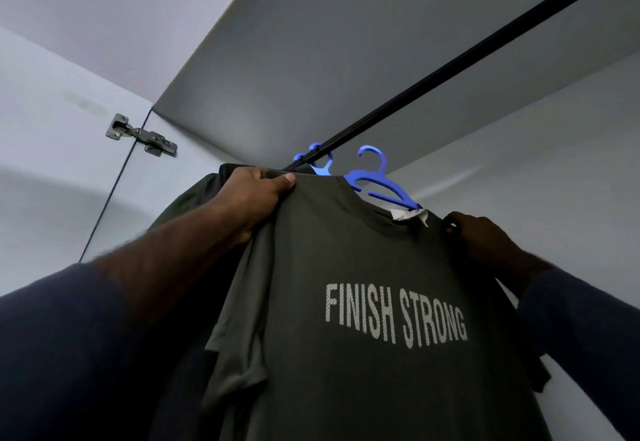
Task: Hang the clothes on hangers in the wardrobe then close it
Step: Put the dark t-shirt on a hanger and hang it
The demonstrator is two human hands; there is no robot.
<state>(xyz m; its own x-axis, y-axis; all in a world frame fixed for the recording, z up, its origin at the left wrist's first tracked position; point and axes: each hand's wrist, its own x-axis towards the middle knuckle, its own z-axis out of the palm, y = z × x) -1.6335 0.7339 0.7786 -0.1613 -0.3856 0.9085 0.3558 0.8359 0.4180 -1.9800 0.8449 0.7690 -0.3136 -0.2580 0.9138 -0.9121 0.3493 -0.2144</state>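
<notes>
A dark olive T-shirt [363,354] printed "FINISH STRONG" hangs on a blue plastic hanger [375,182] in front of me. The hanger's hook sits just below the black wardrobe rail [450,63], apart from it. My left hand [252,198] grips the shirt's left shoulder, thumb on top of the cloth. My right hand [485,243] holds the right shoulder near the collar, where a white label shows. Behind, another dark garment [194,198] hangs from a second blue hanger [317,156] hooked on the rail.
The wardrobe's grey top panel [346,42] slopes overhead. The open left door [52,163] carries a metal hinge [142,136]. A pale back wall [554,146] lies to the right, with bare rail running up to the right.
</notes>
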